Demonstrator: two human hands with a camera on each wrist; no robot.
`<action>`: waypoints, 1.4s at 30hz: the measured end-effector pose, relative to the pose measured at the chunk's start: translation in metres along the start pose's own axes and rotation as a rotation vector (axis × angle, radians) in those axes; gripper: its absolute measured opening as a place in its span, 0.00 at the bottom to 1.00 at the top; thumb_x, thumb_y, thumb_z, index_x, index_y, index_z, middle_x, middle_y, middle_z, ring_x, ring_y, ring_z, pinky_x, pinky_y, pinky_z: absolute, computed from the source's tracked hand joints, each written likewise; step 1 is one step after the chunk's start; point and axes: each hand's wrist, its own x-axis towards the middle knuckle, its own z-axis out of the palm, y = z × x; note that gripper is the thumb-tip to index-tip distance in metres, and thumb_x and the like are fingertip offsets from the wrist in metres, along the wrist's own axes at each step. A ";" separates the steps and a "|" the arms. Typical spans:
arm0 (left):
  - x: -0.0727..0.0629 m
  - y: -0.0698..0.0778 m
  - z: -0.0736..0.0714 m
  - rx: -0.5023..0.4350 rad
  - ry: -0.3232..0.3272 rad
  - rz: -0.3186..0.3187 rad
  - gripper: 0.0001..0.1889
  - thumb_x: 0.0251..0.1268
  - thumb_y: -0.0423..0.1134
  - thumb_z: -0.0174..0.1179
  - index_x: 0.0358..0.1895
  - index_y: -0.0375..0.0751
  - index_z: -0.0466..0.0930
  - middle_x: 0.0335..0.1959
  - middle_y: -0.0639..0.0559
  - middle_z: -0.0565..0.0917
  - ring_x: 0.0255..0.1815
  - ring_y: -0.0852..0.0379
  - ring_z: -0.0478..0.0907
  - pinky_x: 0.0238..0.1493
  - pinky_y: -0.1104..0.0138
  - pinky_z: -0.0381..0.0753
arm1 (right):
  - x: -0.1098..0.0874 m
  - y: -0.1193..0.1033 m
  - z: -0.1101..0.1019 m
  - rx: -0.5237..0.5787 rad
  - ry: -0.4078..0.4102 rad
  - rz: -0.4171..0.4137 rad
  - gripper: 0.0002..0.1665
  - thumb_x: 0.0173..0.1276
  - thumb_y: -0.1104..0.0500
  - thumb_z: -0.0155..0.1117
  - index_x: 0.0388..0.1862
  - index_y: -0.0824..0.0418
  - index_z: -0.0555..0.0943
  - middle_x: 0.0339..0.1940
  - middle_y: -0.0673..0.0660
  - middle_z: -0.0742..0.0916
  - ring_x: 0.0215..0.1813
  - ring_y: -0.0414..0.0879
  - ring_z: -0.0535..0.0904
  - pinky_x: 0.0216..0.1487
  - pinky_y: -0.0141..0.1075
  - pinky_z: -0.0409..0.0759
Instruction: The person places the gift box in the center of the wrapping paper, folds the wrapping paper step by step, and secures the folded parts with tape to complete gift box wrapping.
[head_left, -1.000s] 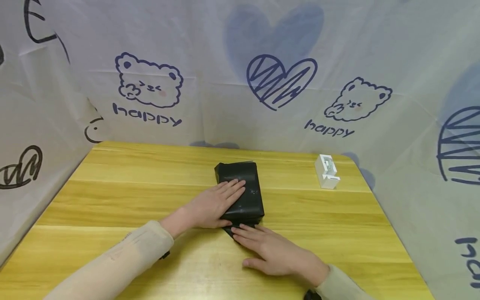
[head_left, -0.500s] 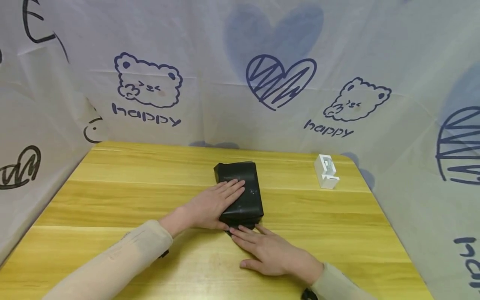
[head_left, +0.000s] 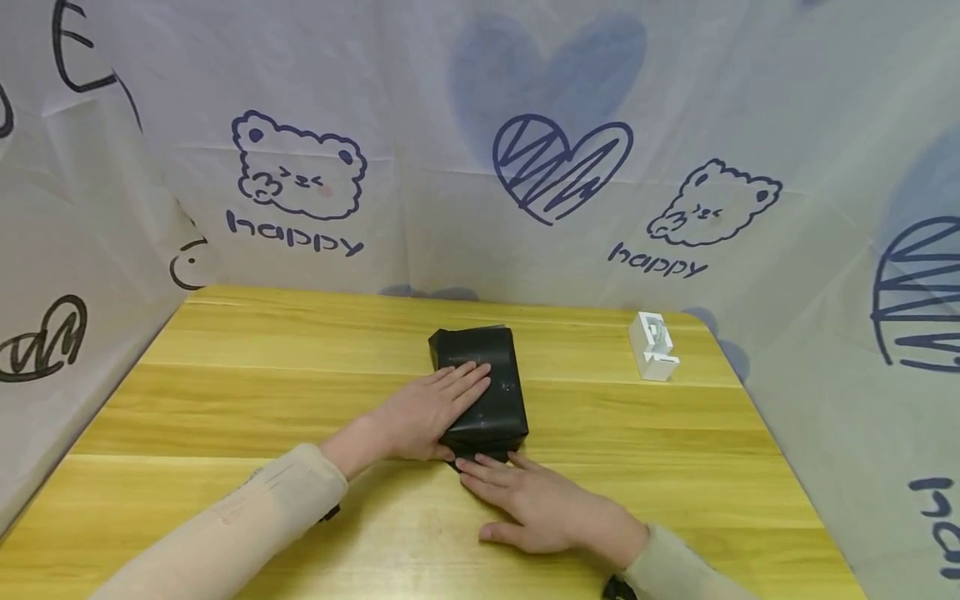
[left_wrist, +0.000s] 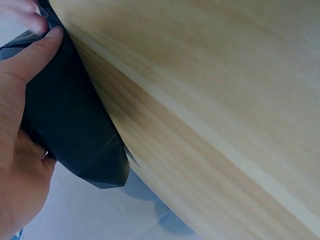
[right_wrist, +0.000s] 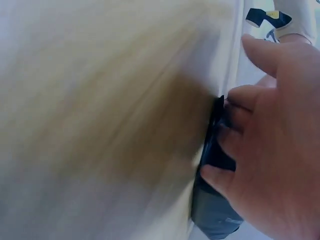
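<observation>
A box-shaped package wrapped in glossy black sheet (head_left: 493,408) lies on the wooden table, its long side running away from me. My left hand (head_left: 420,414) rests flat on top of it, fingers spread across the upper face. In the left wrist view, the left thumb (left_wrist: 42,52) lies along the package's side. At the near end, my right hand (head_left: 536,504) touches a low black flap with straight fingertips; its thumb is held apart, over the table. The right wrist view shows the right fingers (right_wrist: 230,142) against the black sheet, partly hiding that end.
A small white holder (head_left: 654,346) with a clear, roll-like piece in it, resembling a tape dispenser, stands at the back right of the wooden table (head_left: 285,358). A white cloth (head_left: 435,150) printed with bears and hearts hangs behind the table and along both sides.
My right hand has shifted slightly left, and less of the black flap shows beyond its fingertips. My left hand keeps its place on the package, with its thumb moved a little.
</observation>
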 end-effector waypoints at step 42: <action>-0.004 0.000 -0.002 0.008 -0.018 0.009 0.54 0.71 0.62 0.64 0.85 0.35 0.44 0.86 0.40 0.45 0.86 0.42 0.44 0.83 0.52 0.52 | -0.014 0.000 0.009 -0.024 -0.034 0.013 0.54 0.76 0.23 0.43 0.88 0.52 0.50 0.88 0.47 0.51 0.86 0.48 0.48 0.78 0.65 0.59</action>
